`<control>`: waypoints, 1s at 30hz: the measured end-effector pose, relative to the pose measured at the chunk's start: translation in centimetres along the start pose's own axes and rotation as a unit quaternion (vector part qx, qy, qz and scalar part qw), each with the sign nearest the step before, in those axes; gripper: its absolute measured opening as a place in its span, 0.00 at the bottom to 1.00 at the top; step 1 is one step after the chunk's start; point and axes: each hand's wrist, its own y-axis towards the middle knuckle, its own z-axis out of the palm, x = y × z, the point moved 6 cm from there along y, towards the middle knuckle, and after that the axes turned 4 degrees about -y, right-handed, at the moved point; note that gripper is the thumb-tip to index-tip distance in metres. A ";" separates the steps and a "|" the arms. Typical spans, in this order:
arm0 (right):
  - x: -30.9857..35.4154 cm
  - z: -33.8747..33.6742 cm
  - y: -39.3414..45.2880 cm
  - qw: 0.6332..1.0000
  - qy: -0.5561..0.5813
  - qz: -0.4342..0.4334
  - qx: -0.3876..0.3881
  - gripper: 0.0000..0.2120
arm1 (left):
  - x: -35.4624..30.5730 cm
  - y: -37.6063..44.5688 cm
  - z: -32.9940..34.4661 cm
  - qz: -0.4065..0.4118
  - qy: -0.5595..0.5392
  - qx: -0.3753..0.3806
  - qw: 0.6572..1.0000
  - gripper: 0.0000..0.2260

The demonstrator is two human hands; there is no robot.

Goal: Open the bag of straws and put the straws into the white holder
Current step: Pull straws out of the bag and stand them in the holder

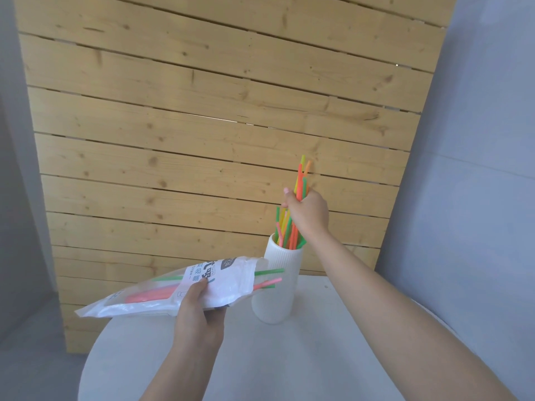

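Note:
My left hand grips the plastic straw bag from below, holding it nearly level above the table. The bag's mouth faces right, and a green and a pink straw poke out of it toward the holder. My right hand is closed around a bundle of coloured straws directly above the white ribbed holder. The lower ends of these straws sit inside the holder's mouth. The upper ends rise above my fist. More pink and green straws show through the bag's clear part.
The holder stands on a round white table near its far edge. A wooden slat panel rises just behind it. Grey walls flank the panel on both sides.

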 end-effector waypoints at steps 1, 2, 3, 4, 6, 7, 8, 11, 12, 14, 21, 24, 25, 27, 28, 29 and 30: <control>-0.1 -0.1 0.0 0.999 -0.052 0.006 0.006 0.15 | 0.0 0.0 0.0 0.000 0.000 0.001 1.000 0.05; -0.2 -0.3 -0.1 0.995 -0.101 0.014 0.014 0.16 | 0.1 0.0 0.0 0.000 -0.001 0.001 1.000 0.05; -0.3 -0.5 0.0 0.990 -0.141 0.021 0.021 0.17 | 0.1 0.0 -0.1 -0.001 -0.001 0.000 1.000 0.04; -0.4 -0.7 0.1 0.985 -0.168 0.026 0.031 0.18 | 0.1 0.1 -0.1 -0.001 -0.001 -0.001 1.000 0.04; -0.7 -0.7 0.1 0.979 -0.194 0.034 0.052 0.18 | 0.1 0.1 -0.2 -0.004 -0.002 -0.004 1.000 0.04; -0.9 -0.7 0.0 0.980 -0.185 0.034 0.062 0.18 | 0.1 0.2 -0.3 -0.005 -0.003 -0.003 1.000 0.04; -1.1 -0.5 -0.1 0.986 -0.149 0.025 0.067 0.17 | 0.1 0.2 -0.3 -0.006 -0.005 -0.002 1.000 0.04; -1.5 -0.4 -0.5 0.999 0.010 -0.013 0.046 0.08 | 0.1 0.2 -0.4 -0.007 -0.004 -0.001 1.000 0.04; -1.5 -0.5 -0.7 0.998 0.041 -0.020 0.040 0.07 | 0.1 0.1 -0.4 -0.007 -0.003 -0.002 1.000 0.04; -1.7 -0.4 -0.9 0.996 0.076 -0.025 0.043 0.06 | 0.1 0.1 -0.4 -0.005 -0.004 -0.001 1.000 0.04; -0.2 -0.4 -1.8 0.988 -0.012 -0.154 0.020 0.13 | -0.1 -0.2 -0.2 -0.004 -0.009 0.002 1.000 0.05; 0.1 1.2 -2.2 0.958 -0.150 -0.225 0.100 0.18 | -0.2 -0.1 -0.2 0.000 -0.011 0.005 1.000 0.05; 0.0 1.5 -2.3 0.951 -0.177 -0.220 0.125 0.18 | -0.2 -0.1 -0.2 0.000 -0.011 0.004 1.000 0.05; -0.2 1.7 -2.3 0.949 -0.190 -0.213 0.132 0.18 | -0.2 -0.1 -0.2 0.000 -0.015 0.004 1.000 0.05; -0.2 1.7 -2.3 0.949 -0.189 -0.220 0.124 0.18 | -0.2 -0.2 -0.2 0.000 -0.017 0.005 1.000 0.05; -0.1 1.6 -2.4 0.948 -0.186 -0.231 0.113 0.19 | -0.2 -0.2 -0.1 0.001 -0.017 0.007 1.000 0.05; -0.1 1.4 -2.4 0.949 -0.180 -0.240 0.098 0.19 | -0.2 -0.2 0.0 0.001 -0.017 0.009 1.000 0.05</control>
